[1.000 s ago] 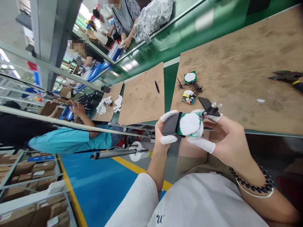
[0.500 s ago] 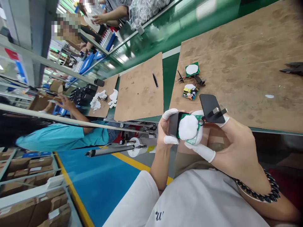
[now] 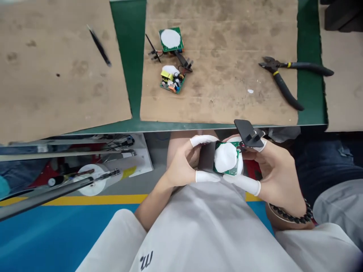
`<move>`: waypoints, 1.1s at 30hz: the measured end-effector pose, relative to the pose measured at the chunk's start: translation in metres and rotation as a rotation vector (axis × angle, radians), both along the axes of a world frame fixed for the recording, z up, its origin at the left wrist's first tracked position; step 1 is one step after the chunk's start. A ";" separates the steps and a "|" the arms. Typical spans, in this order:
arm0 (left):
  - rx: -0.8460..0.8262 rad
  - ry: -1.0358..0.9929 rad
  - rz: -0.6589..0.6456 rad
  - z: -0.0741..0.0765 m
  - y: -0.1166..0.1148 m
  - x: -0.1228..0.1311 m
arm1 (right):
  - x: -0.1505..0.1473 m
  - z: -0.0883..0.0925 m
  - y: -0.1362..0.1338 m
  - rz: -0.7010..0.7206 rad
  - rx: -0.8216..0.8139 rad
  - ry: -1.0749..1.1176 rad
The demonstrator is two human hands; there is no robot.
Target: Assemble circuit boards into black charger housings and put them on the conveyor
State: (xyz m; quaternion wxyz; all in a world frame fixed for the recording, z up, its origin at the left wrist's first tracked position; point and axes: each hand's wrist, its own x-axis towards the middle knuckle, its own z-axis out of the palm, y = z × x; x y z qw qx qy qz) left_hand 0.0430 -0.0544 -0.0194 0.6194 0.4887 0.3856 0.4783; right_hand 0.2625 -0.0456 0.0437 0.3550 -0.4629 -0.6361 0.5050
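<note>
Presently I am observing both hands close together, off the near side of the bench [image 3: 133,56]. Left hand [image 3: 183,164] is gripping the case [image 3: 206,158], thumb and fingers on opposite sides; right hand [image 3: 278,172] is pinching the board [image 3: 235,144], white pad [image 3: 225,157] facing up, at the case's mouth. How far inside it is sitting, I am failing to tell. The plug [image 3: 245,132] is tilting up beside that hand. On the cardboard [image 3: 221,104], a second board [image 3: 171,39] and third board [image 3: 173,83] are lying left of the cutters [image 3: 275,68].
</note>
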 end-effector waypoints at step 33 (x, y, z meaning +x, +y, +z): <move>0.103 -0.170 -0.018 -0.016 -0.011 -0.002 | -0.013 0.001 -0.017 0.018 0.368 -0.099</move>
